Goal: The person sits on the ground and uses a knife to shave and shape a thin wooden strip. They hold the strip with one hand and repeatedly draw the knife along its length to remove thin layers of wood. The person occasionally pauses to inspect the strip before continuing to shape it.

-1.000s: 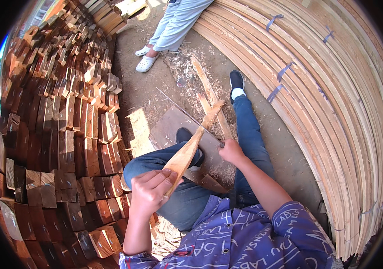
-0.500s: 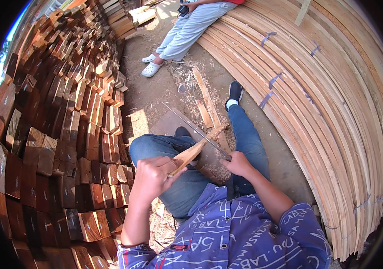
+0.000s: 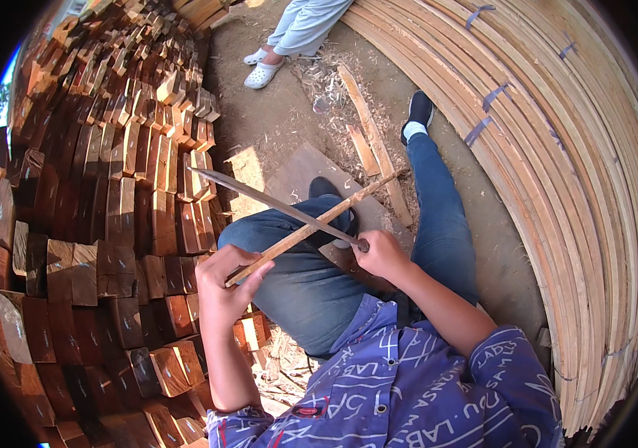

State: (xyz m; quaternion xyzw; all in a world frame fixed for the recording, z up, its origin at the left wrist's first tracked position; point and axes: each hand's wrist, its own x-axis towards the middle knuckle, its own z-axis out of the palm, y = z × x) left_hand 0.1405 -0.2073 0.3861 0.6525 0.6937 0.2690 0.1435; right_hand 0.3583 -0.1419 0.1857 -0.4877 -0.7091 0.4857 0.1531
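Observation:
My left hand (image 3: 223,287) is closed on the near end of a narrow, pale wooden piece (image 3: 278,246), which slants away to the right over my bent leg. In my right hand (image 3: 382,255), the fingers are wrapped round the dark handle end of a machete (image 3: 255,196). Its long grey blade points away to the left and crosses the wood near the middle. Whether blade and wood touch there I cannot tell. Below them, a flat brown board (image 3: 296,166) lies on the ground under my left shoe (image 3: 324,187).
Stacked dark timber blocks (image 3: 121,216) rise close on the left. Long bundled pale planks (image 3: 528,179) curve along the right. Two wood offcuts (image 3: 367,127) and chips (image 3: 326,82) lie ahead. Another person's legs (image 3: 308,26) and white clogs (image 3: 263,73) are at the far side.
The wooden piece has turned to show a narrower side, and my left hand has shifted left. The machete's tip has swung left, and its blade shows broader. The whole view has shifted too.

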